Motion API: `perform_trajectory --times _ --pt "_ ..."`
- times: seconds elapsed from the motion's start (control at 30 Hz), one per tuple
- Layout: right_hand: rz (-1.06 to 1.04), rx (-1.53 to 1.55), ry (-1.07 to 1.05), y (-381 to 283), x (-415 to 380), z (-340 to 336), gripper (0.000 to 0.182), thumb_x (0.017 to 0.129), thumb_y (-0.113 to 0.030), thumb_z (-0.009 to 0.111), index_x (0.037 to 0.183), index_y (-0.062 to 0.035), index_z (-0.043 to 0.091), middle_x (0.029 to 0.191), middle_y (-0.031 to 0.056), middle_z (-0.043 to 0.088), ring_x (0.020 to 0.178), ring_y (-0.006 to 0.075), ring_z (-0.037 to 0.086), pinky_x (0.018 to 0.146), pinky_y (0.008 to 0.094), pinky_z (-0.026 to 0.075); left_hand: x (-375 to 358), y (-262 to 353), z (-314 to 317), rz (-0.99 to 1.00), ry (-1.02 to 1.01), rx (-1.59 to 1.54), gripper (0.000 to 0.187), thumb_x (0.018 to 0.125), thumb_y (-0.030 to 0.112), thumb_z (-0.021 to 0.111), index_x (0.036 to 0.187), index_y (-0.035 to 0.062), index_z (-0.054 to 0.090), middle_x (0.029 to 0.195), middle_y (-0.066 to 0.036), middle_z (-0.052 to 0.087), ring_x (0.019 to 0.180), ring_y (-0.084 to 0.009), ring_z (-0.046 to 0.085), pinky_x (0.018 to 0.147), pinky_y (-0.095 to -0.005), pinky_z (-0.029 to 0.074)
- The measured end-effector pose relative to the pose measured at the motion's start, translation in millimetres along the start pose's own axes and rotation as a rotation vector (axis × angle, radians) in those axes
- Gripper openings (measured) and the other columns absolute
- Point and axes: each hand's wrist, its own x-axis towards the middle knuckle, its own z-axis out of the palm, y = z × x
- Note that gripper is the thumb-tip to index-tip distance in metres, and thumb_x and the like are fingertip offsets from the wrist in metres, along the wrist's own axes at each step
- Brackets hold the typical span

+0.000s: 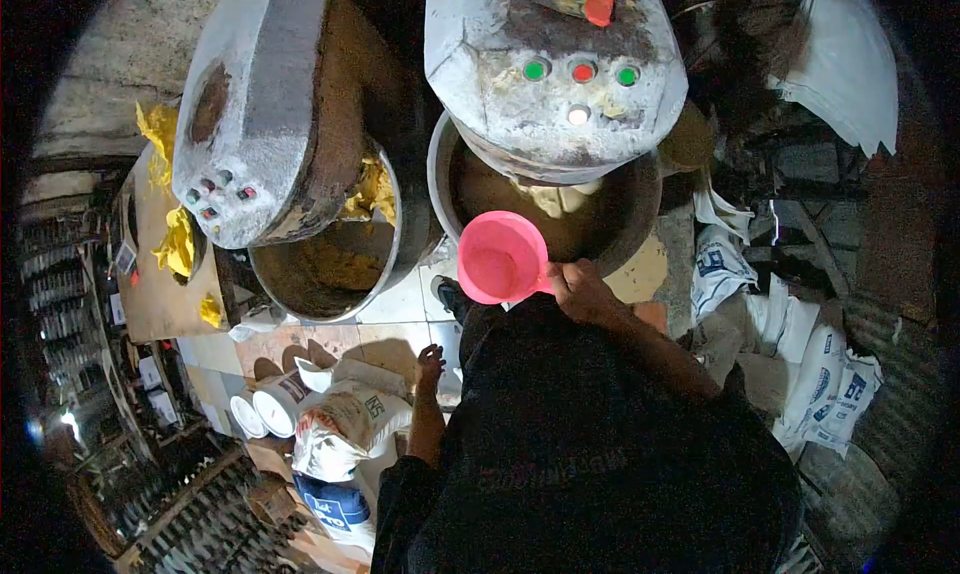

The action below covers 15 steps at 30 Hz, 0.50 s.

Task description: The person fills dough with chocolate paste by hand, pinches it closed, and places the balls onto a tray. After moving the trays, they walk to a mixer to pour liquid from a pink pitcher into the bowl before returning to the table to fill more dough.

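Observation:
My right hand [582, 292] is closed round the handle of a pink plastic dipper [503, 258]. The dipper is held level by the near rim of a mixer bowl [640, 214], and I cannot make out any liquid in it. Pale dough [556, 200] shows in that bowl, partly hidden under the white, worn mixer head [560, 124]. Low at my side hangs my left hand [430, 364], its fingers loosely bent and apart, with nothing in them. It is nearest to the sacks on the floor.
A second mixer [270, 124] stands at left, yellow dough [375, 192] in its bowl. More yellow dough [176, 242] lies on a wooden table [150, 299]. Filled sacks [350, 424] and white buckets [278, 406] stand lower left. Printed bags [825, 379] are piled at right.

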Motion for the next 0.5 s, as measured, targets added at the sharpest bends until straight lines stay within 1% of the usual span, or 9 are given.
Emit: perform_trajectory --times 0.03,0.07,0.13,0.27,0.33,0.37,0.43,0.47,0.5 --pt "-0.017 -0.008 0.025 1 -1 1 0.029 0.088 -0.01 0.047 0.107 0.011 0.057 0.077 0.0222 0.061 0.07 0.0351 0.059 0.065 0.0458 0.046 4 -5 -3 0.145 -0.107 -0.095 0.045 0.084 0.028 0.067 0.12 0.0029 0.055 0.093 -0.007 0.064 0.067 -0.015 0.06 0.053 -0.0292 0.047" --pt "-0.033 -0.016 0.05 1 -1 2 0.03 0.086 -0.008 0.049 0.107 0.0116 0.056 0.077 0.0212 0.061 0.068 0.0345 0.059 0.063 0.0455 0.046 7 -11 -7 0.07 -0.049 -0.028 0.044 0.084 0.027 0.067 0.12 0.0031 0.055 0.093 -0.008 0.064 0.067 -0.015 0.06 0.053 -0.0291 0.047" --pt "-0.052 -0.01 0.061 4 -1 5 0.03 0.084 -0.006 0.05 0.108 0.0118 0.056 0.074 0.0196 0.059 0.063 0.0326 0.058 0.058 0.0443 0.046 -6 12 3 -0.077 0.066 0.106 0.044 0.084 0.025 0.067 0.12 0.0036 0.055 0.092 -0.008 0.064 0.068 -0.0149 0.06 0.054 -0.0287 0.047" --pt "-0.106 -0.048 0.135 12 -6 25 0.031 0.082 -0.004 0.05 0.107 0.0126 0.055 0.07 0.0174 0.057 0.057 0.0306 0.056 0.052 0.0423 0.044 -11 12 2 -0.107 0.076 0.118 0.042 0.086 0.026 0.065 0.12 0.0046 0.055 0.09 -0.008 0.064 0.068 -0.0153 0.061 0.054 -0.0288 0.047" --pt "-0.096 0.013 0.085 10 -3 17 0.031 0.083 -0.005 0.051 0.107 0.0131 0.055 0.07 0.0172 0.056 0.057 0.0301 0.056 0.053 0.0424 0.044 -16 8 3 -0.089 0.081 0.139 0.041 0.086 0.027 0.064 0.12 0.005 0.056 0.089 -0.008 0.064 0.068 -0.0156 0.061 0.054 -0.0292 0.047" --pt "-0.093 0.044 0.06 9 -1 13 0.031 0.083 -0.005 0.051 0.107 0.0134 0.055 0.07 0.0171 0.056 0.058 0.0298 0.056 0.053 0.0425 0.044 -15 8 4 -0.127 0.102 0.156 0.041 0.086 0.028 0.064 0.12 0.0054 0.056 0.088 -0.008 0.064 0.067 -0.0154 0.061 0.053 -0.0292 0.047" --pt "-0.132 -0.032 0.149 9 -2 18 0.031 0.08 -0.012 0.053 0.104 0.0085 0.057 0.072 0.0134 0.056 0.059 0.0278 0.055 0.055 0.0411 0.043 -7 -3 2 -0.205 0.145 0.189 0.041 0.087 0.028 0.064 0.12 0.0063 0.056 0.087 -0.007 0.064 0.066 -0.0151 0.061 0.052 -0.0293 0.047" --pt "-0.152 -0.069 0.192 10 -2 21 0.031 0.079 -0.015 0.055 0.102 0.006 0.058 0.073 0.0116 0.055 0.06 0.0268 0.055 0.056 0.0404 0.042 -3 -8 -3 -0.199 0.089 0.112 0.04 0.087 0.028 0.064 0.12 0.0067 0.056 0.087 -0.007 0.064 0.065 -0.015 0.061 0.052 -0.0292 0.047" --pt "-0.139 -0.066 0.178 11 -3 28 0.031 0.08 -0.014 0.055 0.103 0.0059 0.058 0.072 0.0114 0.055 0.059 0.027 0.054 0.056 0.0407 0.042 4 -20 -16 -0.192 0.033 0.035 0.04 0.087 0.028 0.064 0.12 0.0072 0.056 0.086 -0.007 0.064 0.064 -0.0149 0.061 0.052 -0.029 0.047"
